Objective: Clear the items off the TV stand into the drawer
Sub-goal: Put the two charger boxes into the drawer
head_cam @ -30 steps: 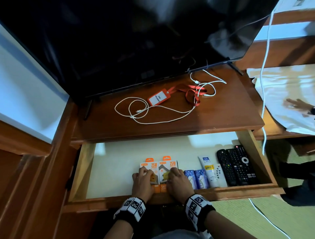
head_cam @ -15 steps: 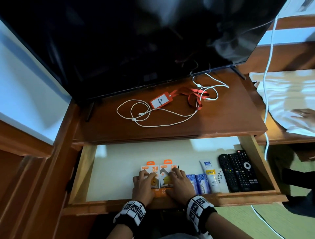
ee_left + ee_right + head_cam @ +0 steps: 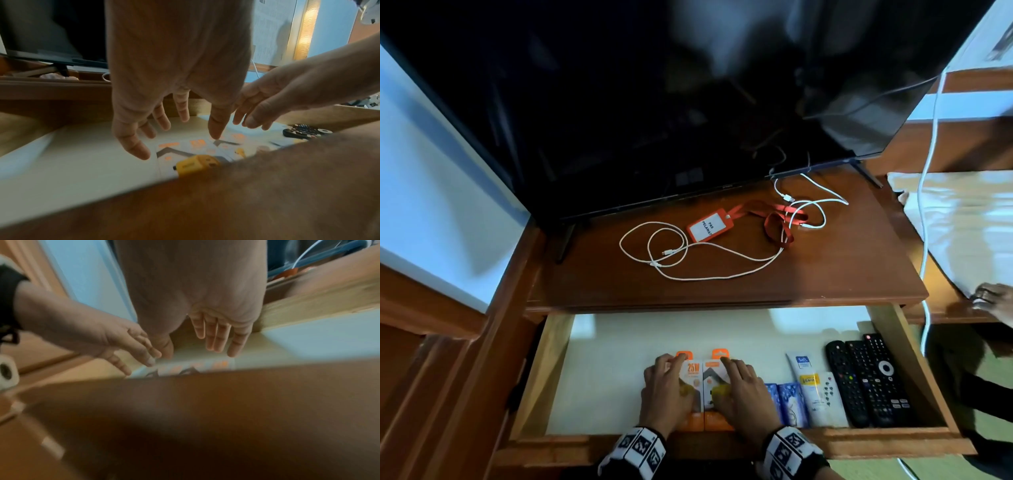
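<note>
Orange charger boxes [image 3: 703, 387] half hidden under hands [image 3: 705, 394]; wrist views blurred.

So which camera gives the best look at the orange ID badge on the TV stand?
The head view: the orange ID badge lies in full view on the TV stand, lanyard attached. The left wrist view doesn't show it; the right wrist view shows at most an orange blur at its upper right.

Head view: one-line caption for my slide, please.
Both hands, left and right, rest on two charger boxes in the open drawer; cable remains above.
</note>
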